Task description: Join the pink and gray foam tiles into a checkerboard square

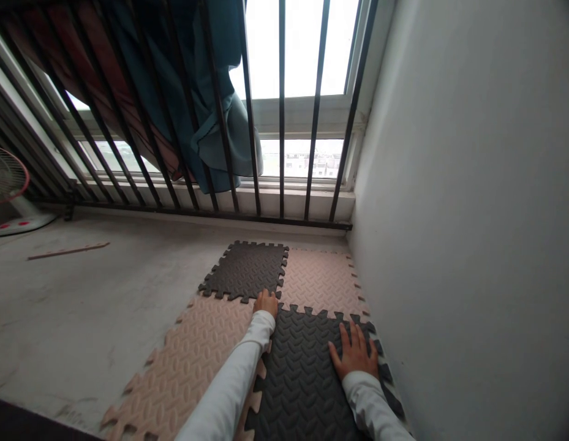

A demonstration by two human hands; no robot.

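Fingers of the right hand [355, 355] are spread apart, lying flat on the right side of the near black mat [307, 380]. Left hand [266, 303] has its fingers bent and close together at the spot where four mats meet; whether they grip an edge, I cannot tell. White sleeves [224, 389] cover both arms. To the left lies the near pink mat [196, 361]; beyond are the far black mat [250, 266] on the left and the far pink mat [323, 278] on the right. White wall [472, 214] rises on the right. Farther off, dark railing [282, 153] stands before a window [302, 55] and blue cloth [239, 138]. On the far left floor [105, 306] are a stick [68, 251] and a fan [27, 211].
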